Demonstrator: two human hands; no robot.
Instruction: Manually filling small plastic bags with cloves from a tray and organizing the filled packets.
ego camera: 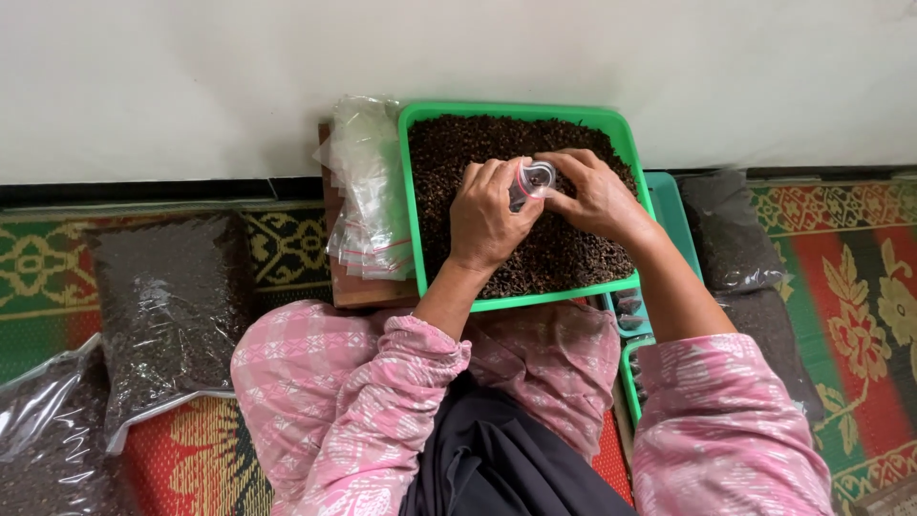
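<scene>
Over the green tray (415,191) of dark dried spice, probably cloves: left hand (487,220) and right hand (597,196) both pinching a small clear zip bag (532,182), fingers curled narrow around it. Stack of empty bags (368,191) just left.

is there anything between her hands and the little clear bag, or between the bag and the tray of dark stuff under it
Nothing visible. Both hands, left and right, already hold the small clear bag directly, pinched between their fingers. It sits just over the dark spice heaped in the green tray, with nothing visible between bag and heap.
</scene>
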